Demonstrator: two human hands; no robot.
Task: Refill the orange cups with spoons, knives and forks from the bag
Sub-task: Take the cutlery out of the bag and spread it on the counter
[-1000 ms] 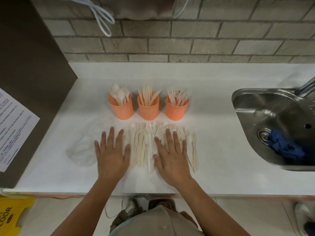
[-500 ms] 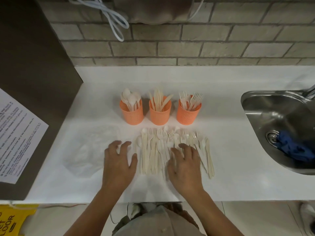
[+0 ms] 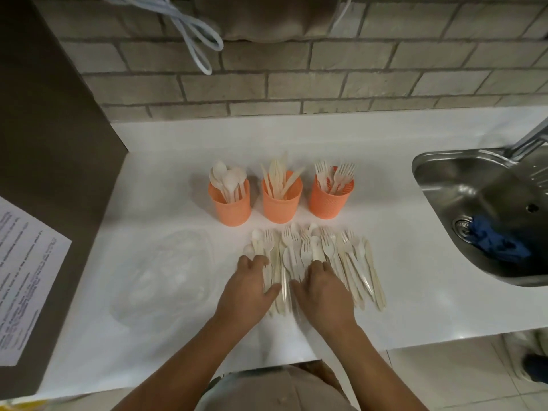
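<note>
Three orange cups stand in a row on the white counter: the left cup (image 3: 229,207) holds spoons, the middle cup (image 3: 281,204) knives, the right cup (image 3: 330,203) forks. In front of them lies a spread pile of pale cutlery (image 3: 350,262). An empty clear plastic bag (image 3: 166,277) lies to its left. My left hand (image 3: 247,289) rests on the pile's left edge, fingers curled, thumb across the handles. My right hand (image 3: 323,292) lies on the pile's middle, fingertips bent onto a spoon handle. Whether either hand grips anything is hidden.
A steel sink (image 3: 474,185) with a blue cloth (image 3: 498,241) by its drain sits at the right, with a tap above it. A brown panel bearing a printed sheet (image 3: 20,277) bounds the counter's left. A brick wall runs behind, with a looped hose (image 3: 195,40) hanging.
Both hands went from lying flat with fingers spread to curled. They drew inward together onto the cutlery pile. The camera shifted, so everything sits further right in view.
</note>
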